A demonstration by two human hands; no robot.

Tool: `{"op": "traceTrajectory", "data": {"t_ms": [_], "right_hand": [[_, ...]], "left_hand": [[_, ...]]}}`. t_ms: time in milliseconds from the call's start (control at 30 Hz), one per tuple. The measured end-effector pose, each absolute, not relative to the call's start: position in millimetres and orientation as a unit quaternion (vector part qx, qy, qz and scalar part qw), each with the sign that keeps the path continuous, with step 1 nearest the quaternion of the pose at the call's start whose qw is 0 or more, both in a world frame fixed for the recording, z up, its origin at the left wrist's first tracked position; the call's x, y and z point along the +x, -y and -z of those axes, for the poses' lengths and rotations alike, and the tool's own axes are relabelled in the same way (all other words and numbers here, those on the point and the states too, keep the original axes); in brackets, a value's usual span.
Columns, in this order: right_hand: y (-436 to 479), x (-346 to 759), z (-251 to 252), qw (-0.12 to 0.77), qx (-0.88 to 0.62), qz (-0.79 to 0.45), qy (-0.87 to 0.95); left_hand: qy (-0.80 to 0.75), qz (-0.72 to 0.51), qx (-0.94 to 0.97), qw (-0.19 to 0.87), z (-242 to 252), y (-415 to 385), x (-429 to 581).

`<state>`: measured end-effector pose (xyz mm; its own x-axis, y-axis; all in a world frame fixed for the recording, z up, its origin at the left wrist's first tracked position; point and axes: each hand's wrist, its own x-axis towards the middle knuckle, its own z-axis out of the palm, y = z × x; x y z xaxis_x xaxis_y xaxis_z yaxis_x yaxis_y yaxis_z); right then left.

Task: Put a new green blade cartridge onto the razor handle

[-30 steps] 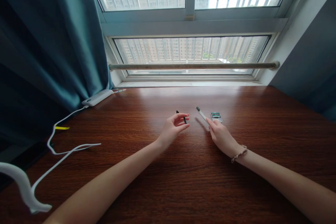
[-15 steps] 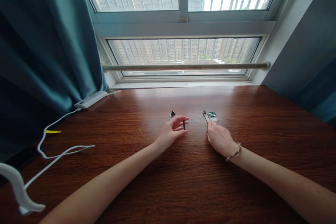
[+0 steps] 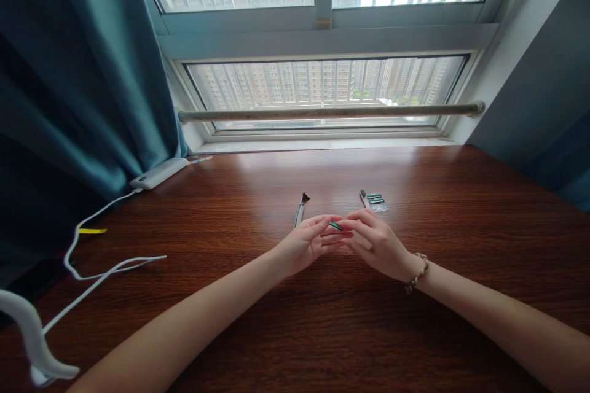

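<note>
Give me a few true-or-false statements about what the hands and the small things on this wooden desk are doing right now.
1. Both hands meet around a small green and black cartridge. True: the left hand and right hand pinch it between their fingertips.
2. The slim silver razor handle with a black tip is held in the left hand. False: it lies on the brown wooden desk, just beyond the left hand.
3. A clear tray of green cartridges lies beyond the right hand. True.
4. The white power bank sits on the right side of the desk. False: it sits at the left, by the teal curtain.
</note>
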<state>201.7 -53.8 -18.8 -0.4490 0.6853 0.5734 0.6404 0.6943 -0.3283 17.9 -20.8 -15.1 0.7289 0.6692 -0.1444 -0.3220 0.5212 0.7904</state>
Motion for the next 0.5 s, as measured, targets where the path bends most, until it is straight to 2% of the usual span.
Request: {"op": "traceTrajectory", "data": {"t_ms": [233,500], "right_hand": [[55.6,199.1,25.5,0.416,-0.37,-0.088,0.826],[58.0,201.8,21.1,0.424,-0.343,-0.046,0.837]], "left_hand": [[-0.222,-0.272,0.398,0.848,14.9,31.9,22.6],[-0.217,-0.272,0.445,0.825,13.8,27.8,18.9]]}}
